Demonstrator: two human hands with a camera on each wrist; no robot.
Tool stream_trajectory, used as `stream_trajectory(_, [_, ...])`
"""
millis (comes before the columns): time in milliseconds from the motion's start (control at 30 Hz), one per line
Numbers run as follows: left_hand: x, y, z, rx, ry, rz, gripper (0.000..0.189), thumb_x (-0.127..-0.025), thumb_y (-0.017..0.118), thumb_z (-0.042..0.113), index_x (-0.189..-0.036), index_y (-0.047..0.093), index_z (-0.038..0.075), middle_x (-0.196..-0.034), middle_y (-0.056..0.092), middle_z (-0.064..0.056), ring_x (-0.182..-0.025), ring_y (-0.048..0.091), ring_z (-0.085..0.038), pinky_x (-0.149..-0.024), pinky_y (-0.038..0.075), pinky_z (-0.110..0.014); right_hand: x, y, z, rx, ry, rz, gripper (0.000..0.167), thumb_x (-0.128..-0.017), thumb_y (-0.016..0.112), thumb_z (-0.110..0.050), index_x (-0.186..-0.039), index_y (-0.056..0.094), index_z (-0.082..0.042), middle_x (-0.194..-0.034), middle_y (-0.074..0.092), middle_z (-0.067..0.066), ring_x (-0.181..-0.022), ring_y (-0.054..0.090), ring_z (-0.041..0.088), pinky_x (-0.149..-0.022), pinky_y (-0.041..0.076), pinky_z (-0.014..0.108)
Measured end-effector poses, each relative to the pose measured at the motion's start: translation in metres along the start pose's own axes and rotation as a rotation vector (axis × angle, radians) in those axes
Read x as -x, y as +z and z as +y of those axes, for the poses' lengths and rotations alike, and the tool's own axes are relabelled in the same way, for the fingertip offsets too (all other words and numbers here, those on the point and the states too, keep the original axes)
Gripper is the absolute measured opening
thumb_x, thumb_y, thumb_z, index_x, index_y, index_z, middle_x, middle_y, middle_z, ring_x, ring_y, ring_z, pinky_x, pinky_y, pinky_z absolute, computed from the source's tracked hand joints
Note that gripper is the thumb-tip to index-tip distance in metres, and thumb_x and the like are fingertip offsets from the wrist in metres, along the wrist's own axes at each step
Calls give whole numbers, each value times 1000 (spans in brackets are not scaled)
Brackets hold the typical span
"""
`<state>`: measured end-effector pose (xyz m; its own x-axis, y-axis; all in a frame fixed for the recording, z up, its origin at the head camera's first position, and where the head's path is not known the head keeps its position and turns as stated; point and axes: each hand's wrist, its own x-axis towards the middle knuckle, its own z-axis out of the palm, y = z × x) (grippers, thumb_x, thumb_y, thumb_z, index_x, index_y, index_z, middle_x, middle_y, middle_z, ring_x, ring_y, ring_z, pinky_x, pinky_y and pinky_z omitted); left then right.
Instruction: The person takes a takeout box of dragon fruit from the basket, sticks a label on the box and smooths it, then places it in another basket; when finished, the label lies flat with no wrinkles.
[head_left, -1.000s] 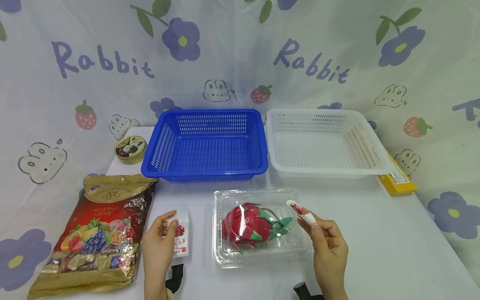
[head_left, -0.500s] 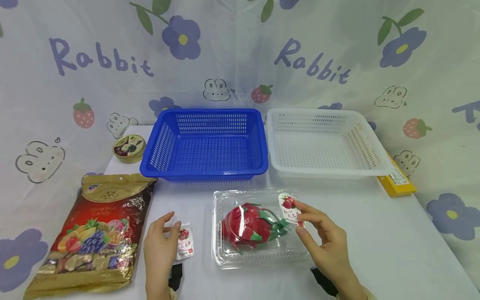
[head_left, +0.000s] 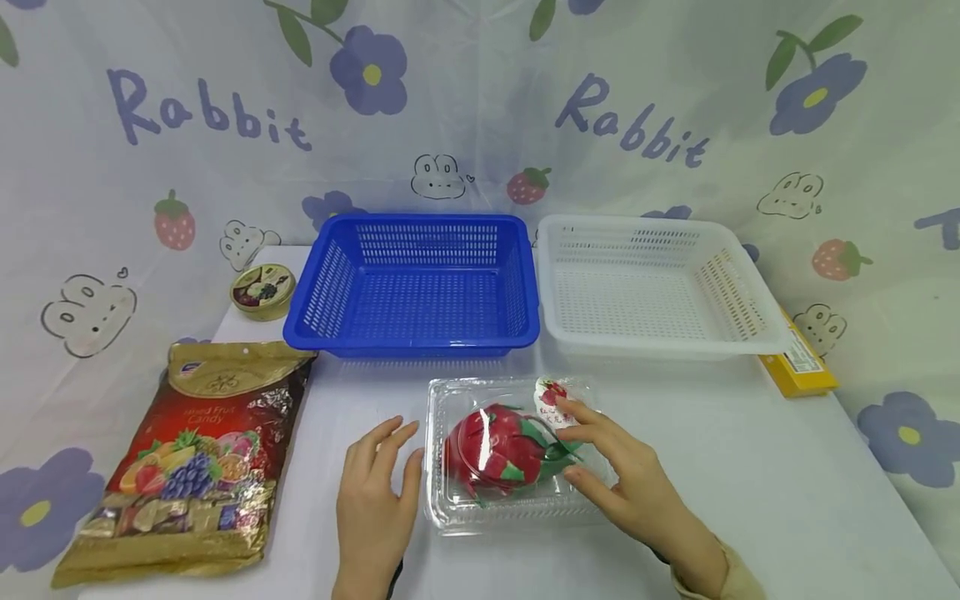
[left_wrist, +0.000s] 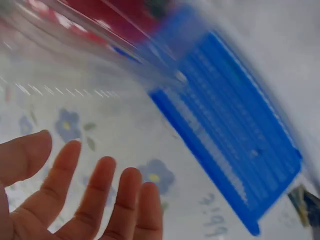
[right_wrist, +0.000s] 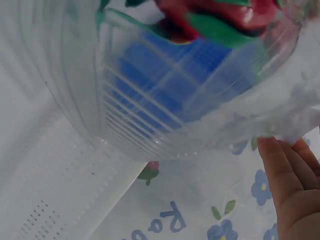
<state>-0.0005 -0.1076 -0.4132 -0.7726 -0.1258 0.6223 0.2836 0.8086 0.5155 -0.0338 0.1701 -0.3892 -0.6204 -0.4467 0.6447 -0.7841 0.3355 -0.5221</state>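
Note:
A clear plastic clamshell box lies on the table with a red and green dragon fruit inside. On the lid's upper right is a white sticker with a red fruit picture. The fingertips of my right hand rest on the sticker's lower edge, its thumb apart from them; in the right wrist view, fingers touch the clear lid. Close to the box's left side is my left hand, fingers extended and holding nothing; the left wrist view shows its spread fingers.
Behind the box stand a blue basket and a white basket. A bag of mixed fruit candy lies at left, with a round tin beyond it. A yellow box sits beside the white basket.
The sticker has moved left onto the lid with my right hand, whose thumb has come away from it. My left hand has moved right to the box; the small white label beside it is out of sight.

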Motion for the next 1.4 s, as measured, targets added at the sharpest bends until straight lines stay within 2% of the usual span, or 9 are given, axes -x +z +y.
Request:
stream_trajectory(67, [2,5,11,52,75,-6,21,-91,66,17,-109,70,8,-114,66,-11,-101,59,-29,-87,45,-34,1,2,-1,24,-3,-47,32,-95,63,-27,-117,62,-3,-137,57,16,-136,47,13,-111,34,17])
stream_trajectory(200, [7,17,29,111,199,-70,32,-99,54,35,-112,69,11,-118,65,-10,-107,58,-28,-97,42,-30,5,7,-2,48,-2,-123,30,-95,63,-26,-117,62,-6,-137,58,15,-136,47,13,-111,33,15])
stream_trajectory(400, [15,37,40,24,321,-162,42,-97,51,47,-126,62,18,-131,57,-12,-121,52,-35,-97,45,-48,11,17,0,92,26,-184,30,-93,65,-28,-116,62,-9,-137,58,13,-134,50,18,-109,34,13])
stream_trajectory(567, [15,41,41,-77,344,-207,54,-98,33,62,-132,58,28,-137,54,-12,-129,47,-38,-102,38,-58,13,25,2,167,16,-186,32,-95,60,-37,-115,63,-11,-137,58,12,-129,55,23,-109,35,14])
stream_trajectory(667, [14,41,39,-86,357,-235,57,-95,32,66,-133,57,30,-139,53,-12,-132,44,-40,-104,34,-62,13,29,4,172,0,-174,34,-95,59,-38,-114,63,-10,-137,57,14,-130,54,23,-109,36,15])
stream_trajectory(767, [13,40,37,-90,374,-261,59,-93,36,68,-134,57,31,-140,52,-13,-135,41,-40,-106,31,-63,13,32,5,170,-7,-166,34,-96,59,-38,-113,63,-9,-137,57,14,-132,52,23,-110,35,15])
stream_trajectory(967, [15,38,34,-103,407,-283,60,-82,57,68,-129,60,31,-139,52,-13,-134,41,-40,-105,30,-63,14,35,7,187,-19,-162,34,-97,55,-40,-108,64,-9,-136,58,14,-131,53,25,-112,31,14])
stream_trajectory(1133, [16,36,34,-119,388,-312,60,-71,72,65,-116,65,27,-139,52,-12,-136,40,-39,-109,27,-61,14,36,8,200,-22,-172,32,-97,55,-39,-107,65,-10,-137,57,13,-129,54,27,-115,28,16])
stream_trajectory(1400, [17,34,35,-141,362,-358,53,-71,70,67,-104,63,26,-138,55,-8,-135,43,-35,-111,28,-60,14,38,8,280,-49,-138,36,-100,47,-43,-98,68,-14,-131,63,12,-116,61,34,-118,26,21])
